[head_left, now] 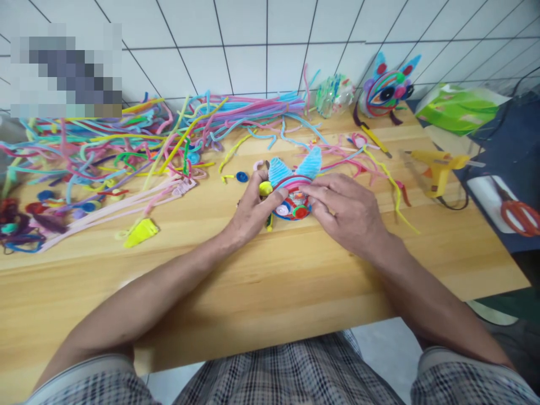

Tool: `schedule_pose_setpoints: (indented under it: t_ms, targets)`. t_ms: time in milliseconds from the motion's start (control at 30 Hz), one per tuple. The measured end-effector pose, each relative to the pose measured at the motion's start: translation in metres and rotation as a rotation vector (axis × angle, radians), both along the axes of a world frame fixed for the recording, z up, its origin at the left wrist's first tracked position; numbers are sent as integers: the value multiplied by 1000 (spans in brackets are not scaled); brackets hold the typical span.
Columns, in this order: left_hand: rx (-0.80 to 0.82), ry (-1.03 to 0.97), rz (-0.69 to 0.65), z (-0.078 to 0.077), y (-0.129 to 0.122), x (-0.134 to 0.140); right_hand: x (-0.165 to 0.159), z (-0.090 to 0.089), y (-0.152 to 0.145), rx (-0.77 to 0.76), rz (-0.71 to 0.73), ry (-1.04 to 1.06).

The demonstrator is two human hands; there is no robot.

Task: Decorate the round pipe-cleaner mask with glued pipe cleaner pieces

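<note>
A small pipe-cleaner animal head point(291, 180) with two light blue ears stands in front of me at the middle of the wooden table. Pink and dark red bands cross its brow, and a red disc ringed in green point(300, 212) sits low on its face. My left hand point(255, 205) grips its left side, thumb over the front. On the right side, my right hand point(346, 211) is closed against it, fingertips pressed near the face's centre. Any small piece between those fingertips is hidden. Yellow fuzzy pieces point(265, 188) show beside my left fingers.
Heaped pipe cleaners point(253, 109) line the back and left. A finished-looking animal head point(383, 93) stands back right, beside a clear ball point(335, 94). Rightward lie a yellow glue gun point(439, 166), red-handled scissors point(521, 216) and a green packet point(459, 107). A yellow piece point(142, 232) lies left.
</note>
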State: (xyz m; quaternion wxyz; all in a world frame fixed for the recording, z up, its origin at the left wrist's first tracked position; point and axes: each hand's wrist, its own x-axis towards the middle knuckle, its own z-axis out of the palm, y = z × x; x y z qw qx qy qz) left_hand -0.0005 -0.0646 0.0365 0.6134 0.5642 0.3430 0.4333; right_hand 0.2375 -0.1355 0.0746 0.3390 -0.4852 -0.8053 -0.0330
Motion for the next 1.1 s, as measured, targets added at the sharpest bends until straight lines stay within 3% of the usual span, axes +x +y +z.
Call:
schedule_pose_setpoints:
  t_ms: [500, 1100]
  targets:
    - [49, 21, 40, -6, 0, 2, -9, -5, -3, 88, -42, -99]
    - [-22, -30, 67, 2, -3, 4, -4, 12, -8, -84, -63, 78]
